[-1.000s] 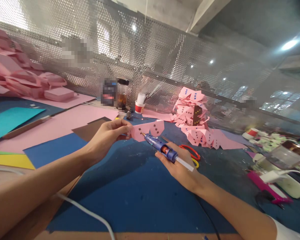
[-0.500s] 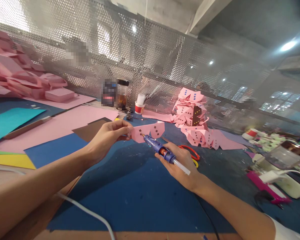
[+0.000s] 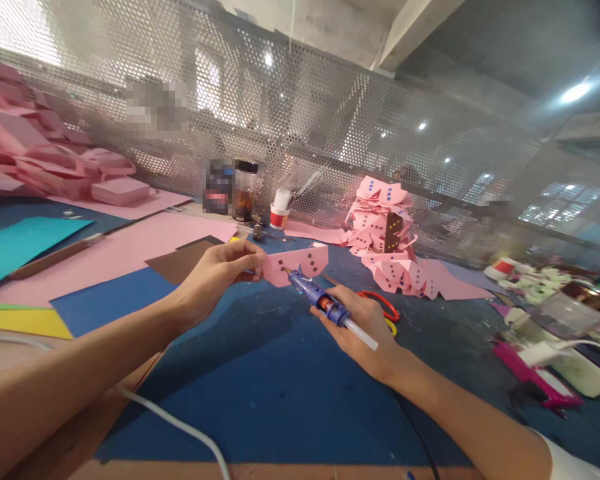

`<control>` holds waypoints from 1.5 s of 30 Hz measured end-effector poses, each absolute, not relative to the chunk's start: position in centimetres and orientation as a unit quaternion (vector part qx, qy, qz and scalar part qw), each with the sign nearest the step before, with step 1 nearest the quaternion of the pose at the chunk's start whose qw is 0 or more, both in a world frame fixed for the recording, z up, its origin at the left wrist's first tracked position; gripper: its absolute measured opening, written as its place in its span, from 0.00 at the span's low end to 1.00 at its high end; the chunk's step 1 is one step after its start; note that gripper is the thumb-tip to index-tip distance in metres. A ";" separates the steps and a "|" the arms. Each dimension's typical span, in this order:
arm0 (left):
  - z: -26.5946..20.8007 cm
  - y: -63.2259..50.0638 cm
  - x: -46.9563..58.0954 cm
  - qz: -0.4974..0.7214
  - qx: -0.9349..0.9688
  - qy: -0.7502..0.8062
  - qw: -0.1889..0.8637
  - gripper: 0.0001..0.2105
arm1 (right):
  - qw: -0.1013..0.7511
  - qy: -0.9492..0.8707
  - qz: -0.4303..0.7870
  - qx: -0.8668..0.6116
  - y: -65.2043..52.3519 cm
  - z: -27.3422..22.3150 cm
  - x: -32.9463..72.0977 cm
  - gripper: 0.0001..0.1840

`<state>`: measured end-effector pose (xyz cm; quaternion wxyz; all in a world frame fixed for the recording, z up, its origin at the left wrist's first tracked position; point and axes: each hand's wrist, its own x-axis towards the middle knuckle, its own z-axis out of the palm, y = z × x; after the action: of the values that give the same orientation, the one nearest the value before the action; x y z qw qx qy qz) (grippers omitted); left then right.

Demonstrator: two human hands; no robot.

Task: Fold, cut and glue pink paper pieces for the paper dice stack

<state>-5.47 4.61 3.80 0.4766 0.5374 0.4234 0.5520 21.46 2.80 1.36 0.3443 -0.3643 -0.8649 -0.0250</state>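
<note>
I seem to be gluing, left fingers (image 3: 245, 256) pinching the pink paper (image 3: 300, 257), right fingers (image 3: 330, 324) gripping the glue gun (image 3: 307, 287) beside it; the next move needs steady aim.

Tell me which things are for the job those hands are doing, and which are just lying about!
Probably for the job:
dotted pink piece, in the left hand
blue glue gun, in the right hand
dotted pink stack

Seemingly just lying about:
teal sheet
lidded jar
red-and-white cup beside it
</note>
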 end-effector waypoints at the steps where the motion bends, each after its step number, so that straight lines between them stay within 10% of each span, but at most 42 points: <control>1: 3.8 4.6 -5.5 0.552 0.537 0.424 0.477 0.08 | 0.348 -0.865 -0.028 -0.362 2.8 1.3 21.5 0.07; 45: 3.8 4.6 -5.5 0.543 0.545 0.427 0.475 0.08 | 0.355 -0.863 -0.055 -0.355 2.7 1.5 21.4 0.08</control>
<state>-5.54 4.58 3.76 0.4754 0.5451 0.4266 0.5430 21.35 2.66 1.48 0.3554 -0.3547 -0.8631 -0.0545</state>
